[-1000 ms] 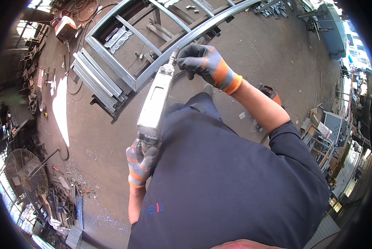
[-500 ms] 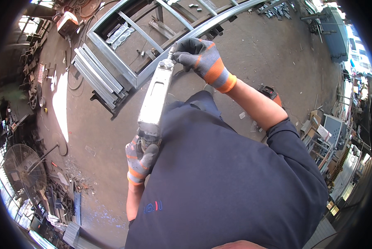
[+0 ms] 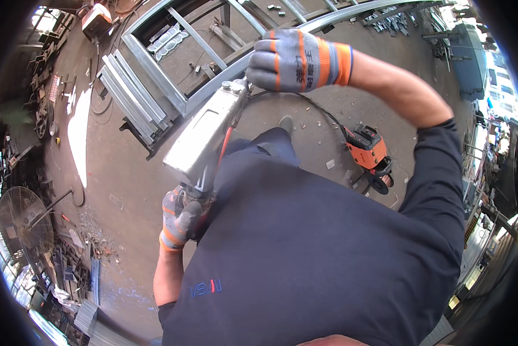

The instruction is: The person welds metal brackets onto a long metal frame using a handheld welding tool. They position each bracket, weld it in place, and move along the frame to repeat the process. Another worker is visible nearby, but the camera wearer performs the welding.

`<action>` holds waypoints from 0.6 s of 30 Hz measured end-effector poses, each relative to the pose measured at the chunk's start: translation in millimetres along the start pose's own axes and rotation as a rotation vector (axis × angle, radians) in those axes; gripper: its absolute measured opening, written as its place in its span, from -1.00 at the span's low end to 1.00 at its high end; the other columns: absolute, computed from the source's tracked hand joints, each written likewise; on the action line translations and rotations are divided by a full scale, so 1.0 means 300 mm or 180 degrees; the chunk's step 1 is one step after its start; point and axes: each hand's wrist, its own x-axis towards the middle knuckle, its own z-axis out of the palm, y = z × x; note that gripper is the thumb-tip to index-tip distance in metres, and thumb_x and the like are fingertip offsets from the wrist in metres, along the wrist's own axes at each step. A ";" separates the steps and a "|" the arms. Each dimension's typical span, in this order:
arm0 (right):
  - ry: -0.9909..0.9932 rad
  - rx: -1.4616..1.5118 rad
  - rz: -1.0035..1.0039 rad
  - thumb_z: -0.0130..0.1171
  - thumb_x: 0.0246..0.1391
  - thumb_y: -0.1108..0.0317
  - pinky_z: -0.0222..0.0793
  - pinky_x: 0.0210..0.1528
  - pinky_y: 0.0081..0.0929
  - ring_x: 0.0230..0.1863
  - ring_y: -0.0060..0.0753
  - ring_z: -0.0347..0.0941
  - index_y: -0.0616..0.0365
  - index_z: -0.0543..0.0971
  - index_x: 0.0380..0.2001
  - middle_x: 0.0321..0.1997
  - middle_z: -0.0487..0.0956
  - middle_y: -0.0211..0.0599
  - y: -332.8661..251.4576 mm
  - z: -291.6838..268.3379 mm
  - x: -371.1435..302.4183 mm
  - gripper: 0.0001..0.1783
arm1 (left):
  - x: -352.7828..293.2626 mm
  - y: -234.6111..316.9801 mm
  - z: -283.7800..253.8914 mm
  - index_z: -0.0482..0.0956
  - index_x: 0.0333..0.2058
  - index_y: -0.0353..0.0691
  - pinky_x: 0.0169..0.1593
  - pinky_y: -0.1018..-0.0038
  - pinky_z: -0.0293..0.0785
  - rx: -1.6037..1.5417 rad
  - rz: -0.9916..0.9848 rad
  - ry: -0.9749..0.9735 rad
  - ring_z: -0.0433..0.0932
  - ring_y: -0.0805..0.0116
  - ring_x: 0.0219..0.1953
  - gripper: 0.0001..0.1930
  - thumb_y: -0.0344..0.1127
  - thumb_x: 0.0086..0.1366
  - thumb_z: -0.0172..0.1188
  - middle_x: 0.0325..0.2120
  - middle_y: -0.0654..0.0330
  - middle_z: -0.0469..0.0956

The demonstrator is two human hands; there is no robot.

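Observation:
A long silver handheld welding gun [image 3: 204, 130] slants across in front of my body, its nozzle end pointing away to the upper right. My left hand [image 3: 181, 216], in a grey and orange glove, is closed round the grip at its near end. My right hand [image 3: 288, 60], gloved alike, is curled over the nozzle end with its back facing up. The nozzle tip is hidden under those fingers. An orange hose [image 3: 225, 147] runs along the gun's side. From near the nozzle, a black cable [image 3: 319, 109] leads to an orange wire feeder box [image 3: 367, 151] with a spool on the floor.
A large galvanized steel frame [image 3: 158, 72] lies ahead. Several metal profiles [image 3: 133, 95] are stacked to its left. A standing fan [image 3: 25, 219] is at the left, with scrap around it. A grey-blue cabinet [image 3: 468, 60] stands at the far right.
My right hand has turned from a pinch at the nozzle to a curled grip over it, its elbow swinging outward. The gun has tilted further. More of the orange feeder box shows.

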 end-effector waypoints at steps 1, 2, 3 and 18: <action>-0.0390 -0.0111 -0.0297 0.23 0.19 0.23 0.54 -0.27 -0.35 -0.21 -0.35 0.57 -0.02 0.59 -0.29 -0.28 0.52 -0.42 0.019 -0.016 0.005 -0.89 | 0.001 0.004 -0.011 0.65 -0.03 -0.44 -0.09 0.39 0.58 0.0026 -0.0116 -0.0096 0.64 0.37 -0.21 -0.32 0.21 0.31 0.27 -0.24 0.14 0.72; -0.0612 -0.0191 -0.0545 0.19 0.23 0.22 0.53 -0.27 -0.37 -0.21 -0.38 0.56 -0.03 0.58 -0.31 -0.28 0.51 -0.44 0.032 -0.026 0.012 -0.89 | 0.005 0.007 -0.018 0.63 0.03 -0.46 -0.04 0.39 0.59 0.0063 -0.0237 -0.0201 0.66 0.36 -0.16 -0.16 0.40 0.32 0.29 -0.19 0.13 0.71; -0.0641 -0.0237 -0.0741 0.15 0.27 0.20 0.52 -0.27 -0.37 -0.24 -0.40 0.53 -0.05 0.57 -0.31 -0.29 0.50 -0.45 0.053 -0.018 0.023 -0.87 | 0.011 0.009 -0.020 0.64 0.01 -0.45 -0.10 0.40 0.59 0.0143 -0.0294 -0.0187 0.66 0.37 -0.21 -0.09 0.50 0.29 0.22 -0.22 0.13 0.71; 0.2284 0.3551 0.4110 0.34 0.17 0.65 0.59 0.17 -0.52 0.01 -0.51 0.66 0.32 0.58 0.21 0.04 0.69 -0.20 -0.357 0.090 0.054 -0.49 | -0.092 -0.082 -0.003 0.73 -0.10 -0.25 -0.29 0.25 0.54 0.1195 0.0849 0.0749 0.67 0.03 -0.39 -0.66 -0.34 0.11 0.47 -0.33 0.12 0.72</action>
